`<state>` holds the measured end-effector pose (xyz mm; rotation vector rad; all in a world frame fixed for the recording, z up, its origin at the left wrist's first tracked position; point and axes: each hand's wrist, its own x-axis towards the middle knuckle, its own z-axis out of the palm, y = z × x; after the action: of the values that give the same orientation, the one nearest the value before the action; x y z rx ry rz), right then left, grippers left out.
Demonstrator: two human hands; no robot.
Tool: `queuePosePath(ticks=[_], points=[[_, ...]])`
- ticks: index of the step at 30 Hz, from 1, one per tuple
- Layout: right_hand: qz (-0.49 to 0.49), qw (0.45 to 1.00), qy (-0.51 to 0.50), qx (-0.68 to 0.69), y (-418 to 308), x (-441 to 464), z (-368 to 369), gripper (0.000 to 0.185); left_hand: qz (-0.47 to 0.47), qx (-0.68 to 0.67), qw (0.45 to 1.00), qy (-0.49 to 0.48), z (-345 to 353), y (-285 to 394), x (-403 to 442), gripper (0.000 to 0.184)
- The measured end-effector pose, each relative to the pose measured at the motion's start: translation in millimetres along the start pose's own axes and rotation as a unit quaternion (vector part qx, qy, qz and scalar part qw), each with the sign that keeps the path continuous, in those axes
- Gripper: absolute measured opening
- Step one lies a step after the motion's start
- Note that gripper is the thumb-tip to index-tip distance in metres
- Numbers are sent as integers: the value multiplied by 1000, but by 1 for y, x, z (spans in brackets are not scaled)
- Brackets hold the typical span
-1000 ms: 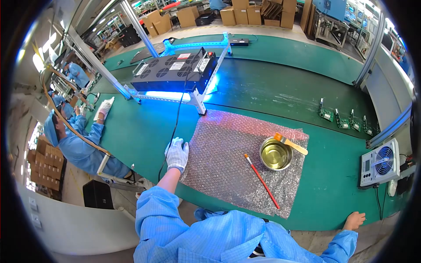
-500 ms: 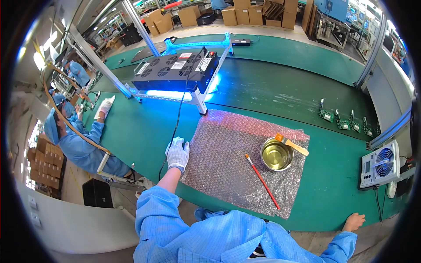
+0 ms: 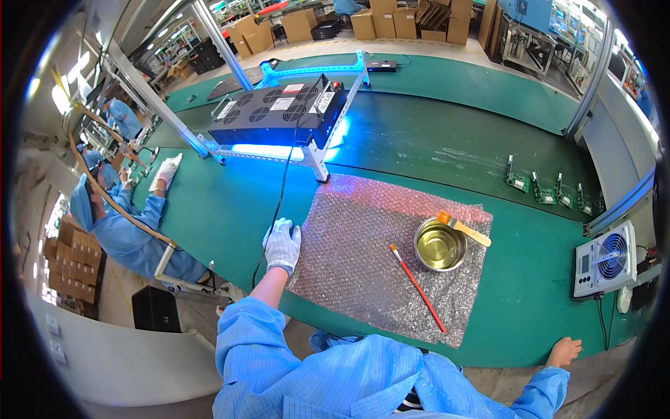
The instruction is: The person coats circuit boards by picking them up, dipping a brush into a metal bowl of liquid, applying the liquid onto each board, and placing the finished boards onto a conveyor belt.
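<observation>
My left hand (image 3: 283,246), in a white glove, lies flat at the left edge of the bubble wrap (image 3: 356,258), beside a black cable (image 3: 280,202). Nothing is in it. On the wrap stands a metal bowl (image 3: 440,255) of yellowish liquid, with a wide wooden-handled brush (image 3: 463,229) across its rim. Left of the bowl lies a thin red brush (image 3: 419,290). My right hand (image 3: 564,351) is bare and rests at the table's front edge on the far right; its fingers are curled, and what they hold, if anything, is hidden.
A black fan unit (image 3: 279,112) glowing blue underneath stands on a metal frame at the back. Several green circuit boards (image 3: 517,181) are at the right, behind a white fan device (image 3: 604,262). Co-workers in blue sit at the left; the nearest wears a white glove (image 3: 166,172).
The circuit boards at the right have shifted very slightly left. A co-worker's hands at the left have moved a little. My hands stay in place.
</observation>
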<state>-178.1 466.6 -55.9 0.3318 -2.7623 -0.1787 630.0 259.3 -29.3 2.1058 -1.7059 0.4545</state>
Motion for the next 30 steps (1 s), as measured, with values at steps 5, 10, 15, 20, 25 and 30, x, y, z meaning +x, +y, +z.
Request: queuePosePath(ticks=[5, 10, 15, 20, 25, 30], points=[[4, 1000, -20, -6, -3, -4, -11, 31, 0, -2, 1000, 0, -2, 1, 0, 27], [16, 999, -29, 0, -2, -1, -5, 36, 1, -1, 1000, 2, -2, 2, 0, 27], [18, 999, -36, -7, -2, -1, -5, 36, -3, -4, 1000, 4, -1, 1, 1, 26], [11, 1000, -13, 6, 0, 1, 2, 32, -3, 6, 1000, 3, -3, 3, 1, 26], [11, 1000, -5, 7, 1, 3, 6, 31, -3, 15, 1000, 3, 1, 1, -1, 27], [17, 1000, -4, 9, 0, 2, 7, 32, 2, 6, 1000, 0, 1, 0, -1, 28]])
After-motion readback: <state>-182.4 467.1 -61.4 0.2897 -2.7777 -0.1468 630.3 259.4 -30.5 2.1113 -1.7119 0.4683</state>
